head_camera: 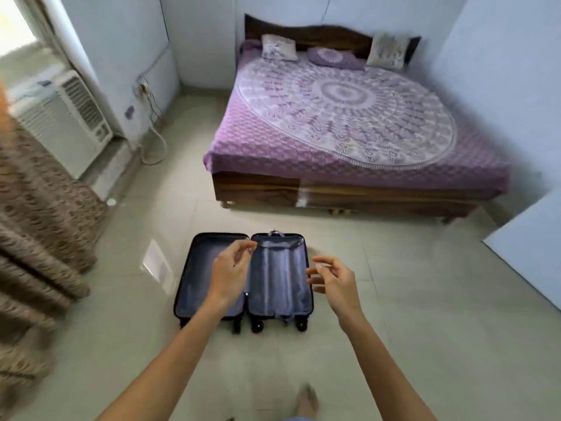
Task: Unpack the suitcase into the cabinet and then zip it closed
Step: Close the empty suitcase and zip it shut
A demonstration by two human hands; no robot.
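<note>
Suitcase: the suitcase (pixel 274 284) lies opened flat on the floor (pixel 394 329), its two halves side by side with the blue lining facing up and its black wheels (pixel 258 326) at the near end.
Left hand: the left hand (pixel 230 275) is raised over the hinge line between the halves, fingers loosely curled with thumb and forefinger near each other, gripping nothing.
Right hand: the right hand (pixel 332 282) is held above the right edge of the case, fingers relaxed and slightly spread, holding nothing.
Foot: a bare foot (pixel 306 399) shows blurred at the bottom edge.
Bed: a wooden bed (pixel 349 117) with a purple patterned cover stands beyond the suitcase, with pillows (pixel 279 47) at its head.
Left side: a white air conditioner (pixel 60 117) sits by the wall, and a brown patterned curtain (pixel 36 223) hangs nearer the camera.
Right side: a white panel (pixel 528 244) juts in; what it belongs to cannot be told.
</note>
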